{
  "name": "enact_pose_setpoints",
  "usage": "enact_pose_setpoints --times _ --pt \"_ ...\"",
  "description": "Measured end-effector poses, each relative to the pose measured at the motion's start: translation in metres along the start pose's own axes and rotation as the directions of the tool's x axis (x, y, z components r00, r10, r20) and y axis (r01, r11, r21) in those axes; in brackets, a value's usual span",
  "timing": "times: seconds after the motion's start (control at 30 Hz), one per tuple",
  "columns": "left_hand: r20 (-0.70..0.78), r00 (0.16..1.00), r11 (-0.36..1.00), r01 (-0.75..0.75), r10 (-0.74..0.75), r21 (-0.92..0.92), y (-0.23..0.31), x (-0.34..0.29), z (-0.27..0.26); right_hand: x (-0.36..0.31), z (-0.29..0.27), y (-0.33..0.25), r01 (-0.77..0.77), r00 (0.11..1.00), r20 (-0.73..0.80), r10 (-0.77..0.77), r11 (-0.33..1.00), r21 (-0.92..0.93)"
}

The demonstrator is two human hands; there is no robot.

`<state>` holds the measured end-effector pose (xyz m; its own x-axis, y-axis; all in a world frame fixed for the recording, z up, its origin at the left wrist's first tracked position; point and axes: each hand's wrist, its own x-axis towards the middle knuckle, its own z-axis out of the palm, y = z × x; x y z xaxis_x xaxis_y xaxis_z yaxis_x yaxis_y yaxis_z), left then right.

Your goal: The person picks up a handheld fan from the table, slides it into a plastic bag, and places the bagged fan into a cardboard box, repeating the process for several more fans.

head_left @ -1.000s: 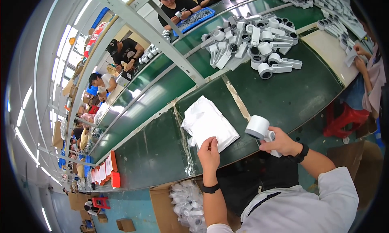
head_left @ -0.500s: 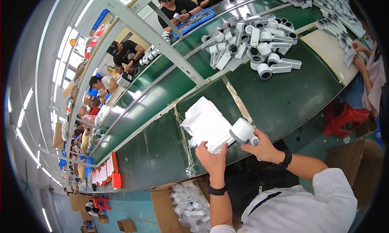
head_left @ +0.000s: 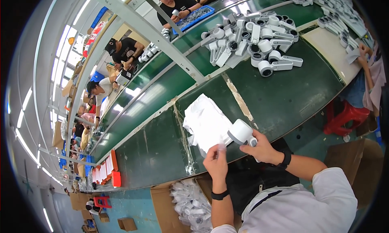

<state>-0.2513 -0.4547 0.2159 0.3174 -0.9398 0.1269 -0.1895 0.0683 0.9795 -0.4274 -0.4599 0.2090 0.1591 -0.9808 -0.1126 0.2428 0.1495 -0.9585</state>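
You have a white gadget (head_left: 240, 131) in your right hand (head_left: 263, 148). It has a fat, round head with a grey band on the end that faces left and a bit toward you. Your fingers wrap its handle, so most of that part is hidden. The head tips up and to the left, over the near right corner of a white pile (head_left: 207, 121); you can't tell if they touch. The pile is thin and soft, with messy, crumpled left edges, and lies flat on the green table (head_left: 146, 160). Your left hand (head_left: 216, 162) is at its near edge, fingertips blurry.
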Motion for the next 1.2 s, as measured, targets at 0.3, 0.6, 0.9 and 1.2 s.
enact_pose_setpoints --times 0.3,0.6,0.9,1.2 --pt "0.106 0.97 0.878 0.243 -0.219 -0.413 -0.006 -0.037 0.016 -0.007 0.011 0.006 0.017 0.995 0.094 -0.026 0.995 0.099" --pt "0.127 0.967 0.864 0.255 -0.222 -0.434 -0.016 -0.037 0.014 -0.004 0.008 0.021 0.125 0.992 0.021 -0.124 0.99 -0.06" --pt "0.182 0.929 0.548 0.341 -0.323 -0.764 0.013 -0.024 0.009 -0.002 0.014 0.009 0.103 0.984 -0.151 -0.092 0.993 0.06" --pt "-0.006 0.968 0.744 0.189 -0.251 -0.64 0.013 -0.016 0.012 -0.018 0.007 -0.011 0.039 0.999 -0.031 -0.036 0.996 0.081"
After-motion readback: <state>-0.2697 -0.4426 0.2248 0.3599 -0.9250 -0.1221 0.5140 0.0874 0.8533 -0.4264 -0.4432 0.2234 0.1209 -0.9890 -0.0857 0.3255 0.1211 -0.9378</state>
